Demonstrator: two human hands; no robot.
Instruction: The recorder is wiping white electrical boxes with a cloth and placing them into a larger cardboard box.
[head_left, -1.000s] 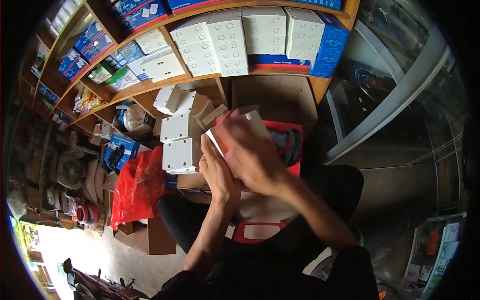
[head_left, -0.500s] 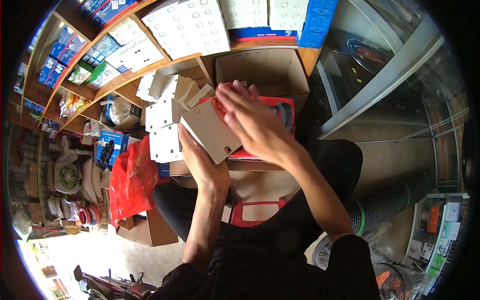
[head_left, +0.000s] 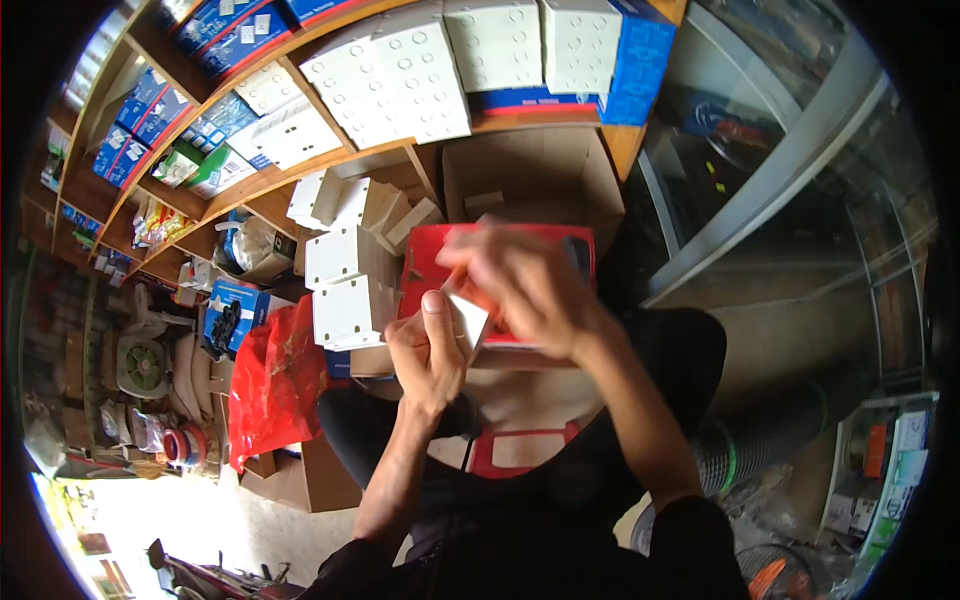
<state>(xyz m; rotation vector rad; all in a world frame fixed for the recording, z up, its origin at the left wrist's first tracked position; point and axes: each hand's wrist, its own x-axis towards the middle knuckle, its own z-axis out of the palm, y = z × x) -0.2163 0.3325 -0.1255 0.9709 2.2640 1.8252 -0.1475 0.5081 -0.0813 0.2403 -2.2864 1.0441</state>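
Right over the red rectangular cardboard box (head_left: 500, 265), a small white square plastic plate (head_left: 468, 318) sits gripped in the left hand (head_left: 428, 350), thumb up along its edge. Blurred, the right hand (head_left: 525, 285) curls over its top; stacked white plastic boxes (head_left: 345, 285) stand left of the red box.

Cramped shop: wooden shelves (head_left: 250, 190) at 11 o'clock, glass counter (head_left: 790, 170) at 2, sunlit floor (head_left: 200, 520) at 7.
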